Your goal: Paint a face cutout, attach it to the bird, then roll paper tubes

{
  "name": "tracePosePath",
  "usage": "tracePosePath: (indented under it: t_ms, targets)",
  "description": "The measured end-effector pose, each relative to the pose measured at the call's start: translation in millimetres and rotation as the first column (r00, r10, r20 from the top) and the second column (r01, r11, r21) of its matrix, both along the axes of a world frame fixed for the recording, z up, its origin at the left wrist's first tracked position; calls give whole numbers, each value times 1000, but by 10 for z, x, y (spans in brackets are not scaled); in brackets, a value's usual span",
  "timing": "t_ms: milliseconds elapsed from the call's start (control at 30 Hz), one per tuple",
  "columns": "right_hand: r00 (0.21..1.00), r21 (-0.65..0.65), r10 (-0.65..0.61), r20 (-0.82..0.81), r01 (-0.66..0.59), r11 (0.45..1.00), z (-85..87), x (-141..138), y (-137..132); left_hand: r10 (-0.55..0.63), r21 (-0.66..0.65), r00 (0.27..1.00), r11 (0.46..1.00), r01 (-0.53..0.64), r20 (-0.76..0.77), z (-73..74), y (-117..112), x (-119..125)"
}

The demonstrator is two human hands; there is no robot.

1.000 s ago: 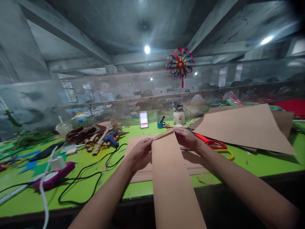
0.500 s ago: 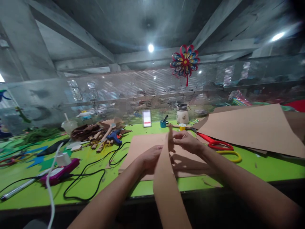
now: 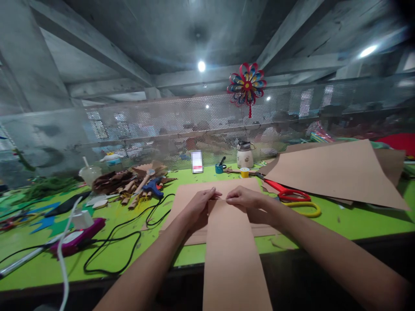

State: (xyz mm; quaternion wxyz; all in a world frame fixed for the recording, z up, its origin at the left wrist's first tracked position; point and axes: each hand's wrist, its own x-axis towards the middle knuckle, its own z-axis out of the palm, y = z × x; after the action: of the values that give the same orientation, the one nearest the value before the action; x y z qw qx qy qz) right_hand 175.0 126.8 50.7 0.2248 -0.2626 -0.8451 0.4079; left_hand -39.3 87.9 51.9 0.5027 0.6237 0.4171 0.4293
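Observation:
A long strip of brown paper (image 3: pixel 231 255) runs from the green table (image 3: pixel 350 222) toward me and hangs over its front edge. My left hand (image 3: pixel 197 207) and my right hand (image 3: pixel 244 198) both pinch the strip's far end, fingertips almost meeting at its top edge. Under the strip lies a larger brown sheet (image 3: pixel 194 194) flat on the table.
Red and yellow scissors (image 3: pixel 292 198) lie right of my hands, beside a big stack of brown sheets (image 3: pixel 337 172). A blue glue gun (image 3: pixel 152 185), black cables (image 3: pixel 119 242), a pink device (image 3: pixel 78 237) and paper rolls sit left. A mesh screen (image 3: pixel 162 129) backs the table.
The strip, twisted on edge half a second ago, now lies flat again. Both hands have come together at its far end, lower and nearer the table.

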Motion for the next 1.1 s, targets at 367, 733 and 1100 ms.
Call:
tracePosePath:
  t_ms: [367,733,1100]
  targets:
    - [970,-234,-200,-139,164,958,-172,-119,-205,92,339,875,937,86,-475,-116,121,-25]
    - [934,342,-353,51,316,885,-141,-80,-88,156,352,795,933,76,-586,-132,161,-107]
    - [947,489,-300,114,210,847,-315,-89,116,167,407,679,889,209,-714,-180,219,-130]
